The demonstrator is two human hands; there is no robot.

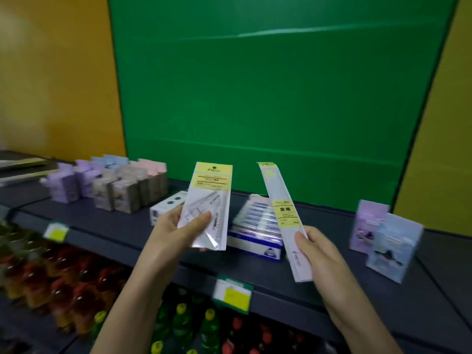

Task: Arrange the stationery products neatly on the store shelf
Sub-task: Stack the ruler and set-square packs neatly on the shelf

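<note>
Above the shelf (255,267) front: left hand (176,226) pinching a wide set-square packet (208,200), right hand (319,251) gripping a long ruler packet (283,215). Behind them, resting on the shelf, a blue-and-white box tray (255,226). Far left, small boxes (112,185) clustered; right, two card packs (383,236) upright.

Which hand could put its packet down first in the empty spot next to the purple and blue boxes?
Probably the right hand: its ruler packet is nearest the bare shelf beside those boxes. The left hand is further away.

A shop: dark shelf (107,233) with price tags (233,292), packaged stationery, bottled drinks (76,290) below.
</note>
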